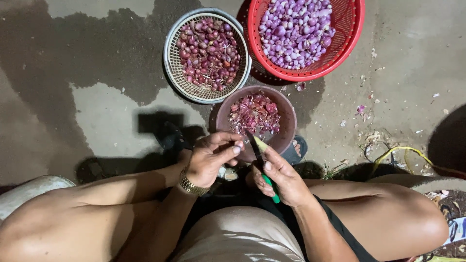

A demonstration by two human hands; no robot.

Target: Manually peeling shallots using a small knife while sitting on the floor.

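I see my left hand (209, 157) pinching a small shallot (239, 145) over the brown bowl (287, 127) of peelings. My right hand (281, 177), just beside it, grips the green-handled knife (262, 165), blade running up-left toward the shallot.

A single head-worn camera looks almost straight down from above the seated person, with the top of the frame pointing away from the body. It sits close: both knees fill the lower frame and the hands work at centre. The concrete floor (97, 116) and three bowls occupy the upper half, farther off.
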